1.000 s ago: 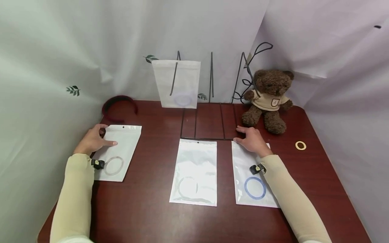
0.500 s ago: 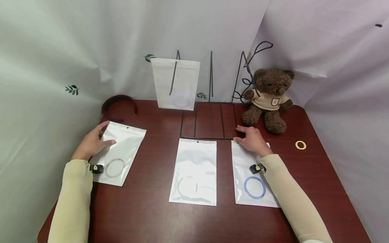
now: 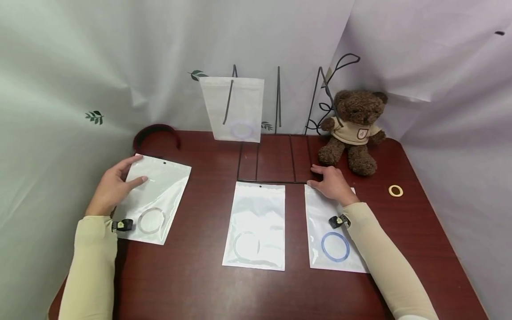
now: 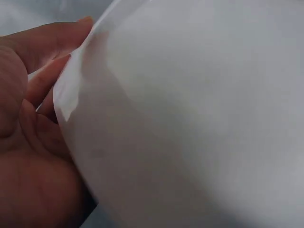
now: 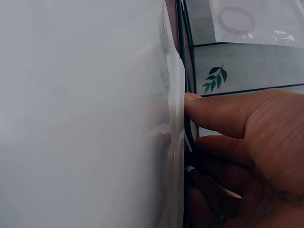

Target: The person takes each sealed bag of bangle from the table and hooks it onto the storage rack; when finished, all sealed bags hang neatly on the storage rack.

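My left hand (image 3: 113,186) pinches the upper left edge of a white zip bag (image 3: 170,191) that has a pale ring (image 3: 151,220) in its lower part. In the left wrist view the thumb (image 4: 57,40) lies over the edge of the bag, with the fingers behind. At the top edge of another zip bag (image 3: 318,235), with a blue ring (image 3: 335,246), my right hand (image 3: 334,183) rests with fingers spread. Its thumb (image 5: 218,111) touches that edge in the right wrist view; the fingertips are partly hidden. Between them lies a third zip bag (image 3: 260,213).
Behind stands a black wire rack (image 3: 278,182) with a zip bag (image 3: 240,109) hanging on its left hook. A brown teddy bear (image 3: 358,120) sits at the right back near a cream ring (image 3: 395,191). A dark red headband (image 3: 156,129) lies at the left back.
My left hand has taken hold of the left bag's edge and turned the bag a little, then shifted left and farther back. The right hand stays where it was. The hanging bag sways slightly.
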The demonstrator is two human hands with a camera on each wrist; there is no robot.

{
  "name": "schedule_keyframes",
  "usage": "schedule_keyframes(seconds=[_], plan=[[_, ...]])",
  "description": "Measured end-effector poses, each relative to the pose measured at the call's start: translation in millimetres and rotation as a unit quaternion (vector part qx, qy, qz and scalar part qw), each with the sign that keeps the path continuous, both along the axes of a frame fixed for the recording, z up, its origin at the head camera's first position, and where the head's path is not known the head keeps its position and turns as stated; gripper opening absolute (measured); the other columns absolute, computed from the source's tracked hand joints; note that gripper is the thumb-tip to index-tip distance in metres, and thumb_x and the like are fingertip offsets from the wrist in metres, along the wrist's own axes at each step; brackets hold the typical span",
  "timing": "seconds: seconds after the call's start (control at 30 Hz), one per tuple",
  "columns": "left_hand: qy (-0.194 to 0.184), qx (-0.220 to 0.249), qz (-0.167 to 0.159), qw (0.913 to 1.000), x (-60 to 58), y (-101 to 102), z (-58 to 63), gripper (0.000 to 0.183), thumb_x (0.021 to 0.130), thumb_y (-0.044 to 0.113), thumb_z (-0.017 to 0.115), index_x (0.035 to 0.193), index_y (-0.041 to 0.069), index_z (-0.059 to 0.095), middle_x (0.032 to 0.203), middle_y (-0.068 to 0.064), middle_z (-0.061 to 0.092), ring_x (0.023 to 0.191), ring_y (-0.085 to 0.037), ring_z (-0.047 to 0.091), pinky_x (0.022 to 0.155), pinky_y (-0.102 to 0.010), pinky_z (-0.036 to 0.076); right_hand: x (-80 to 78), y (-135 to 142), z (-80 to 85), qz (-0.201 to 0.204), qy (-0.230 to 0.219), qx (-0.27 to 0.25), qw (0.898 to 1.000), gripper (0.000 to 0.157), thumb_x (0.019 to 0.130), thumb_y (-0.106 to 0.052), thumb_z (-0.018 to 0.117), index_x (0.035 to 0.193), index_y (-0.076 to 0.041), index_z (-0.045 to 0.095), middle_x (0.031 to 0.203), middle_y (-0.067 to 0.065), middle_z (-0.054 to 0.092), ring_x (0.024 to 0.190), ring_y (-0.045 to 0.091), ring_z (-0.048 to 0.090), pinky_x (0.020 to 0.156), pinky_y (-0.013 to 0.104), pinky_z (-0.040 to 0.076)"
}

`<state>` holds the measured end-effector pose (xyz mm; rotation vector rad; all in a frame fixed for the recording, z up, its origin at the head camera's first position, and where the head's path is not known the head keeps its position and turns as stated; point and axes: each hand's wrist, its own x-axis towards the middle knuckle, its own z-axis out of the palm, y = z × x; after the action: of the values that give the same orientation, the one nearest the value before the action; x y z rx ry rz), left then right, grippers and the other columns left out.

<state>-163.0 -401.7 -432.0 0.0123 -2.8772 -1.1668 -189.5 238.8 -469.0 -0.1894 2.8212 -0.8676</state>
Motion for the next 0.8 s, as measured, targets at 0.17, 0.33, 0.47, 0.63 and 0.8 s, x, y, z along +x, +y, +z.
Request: schedule_keyframes(seconds=[0.17,0.33,0.47,0.63,0.8], plan=[[0.056,0.075,0.02,0.9954,3.8,12.4,8.9,0.062,0.094,0.016,0.082,0.151,0.024,0.06,0.112,0.025,0.069,0.084,0.008,0.063,0.065,-0.012,0.047,-0.1,0.0,0.2,-0.002,-0.004,-0.003,1.0,0.06,0.099,-0.026,0.075,0.152,-0.007,0.057,0.164,0.01,0.048,0.155,0.046,0.033,0.122,0.062,0.035],[0.099,0.119,0.017,0.9878,8.8,29.0,20.2,0.06,0.091,0.008,0.083,0.147,0.019,0.064,0.107,0.026,0.07,0.07,-0.002,0.059,0.055,-0.018,0.043,0.5,-0.4,1.0,-0.004,-0.013,-0.002,1.0,0.06,0.1,-0.026,0.074,0.153,-0.007,0.056,0.166,0.01,0.046,0.156,0.047,0.03,0.123,0.062,0.033],[0.119,0.136,0.006,0.9835,13.5,45.8,33.6,0.06,0.089,0.005,0.084,0.145,0.017,0.064,0.11,0.022,0.072,0.07,-0.003,0.063,0.056,-0.017,0.047,1.1,-0.4,1.5,-0.005,-0.016,-0.001,1.0,0.06,0.1,-0.026,0.074,0.153,-0.007,0.056,0.167,0.009,0.045,0.157,0.048,0.028,0.123,0.062,0.032],[0.156,0.156,-0.032,0.9749,19.2,68.9,50.7,0.059,0.087,-0.003,0.083,0.142,0.01,0.066,0.111,0.018,0.074,0.069,-0.003,0.067,0.059,-0.015,0.052,0.6,-0.9,1.3,-0.005,-0.014,-0.002,1.0,0.06,0.1,-0.026,0.074,0.154,-0.007,0.056,0.166,0.01,0.045,0.157,0.045,0.031,0.122,0.061,0.035],[0.19,0.198,-0.075,0.9586,22.0,88.5,63.0,0.06,0.085,-0.012,0.08,0.141,0.003,0.065,0.111,0.009,0.076,0.068,-0.004,0.069,0.059,-0.015,0.053,0.5,-1.0,0.8,-0.003,-0.011,0.001,1.0,0.06,0.1,-0.026,0.074,0.154,-0.007,0.056,0.166,0.011,0.046,0.156,0.044,0.033,0.121,0.061,0.037]])
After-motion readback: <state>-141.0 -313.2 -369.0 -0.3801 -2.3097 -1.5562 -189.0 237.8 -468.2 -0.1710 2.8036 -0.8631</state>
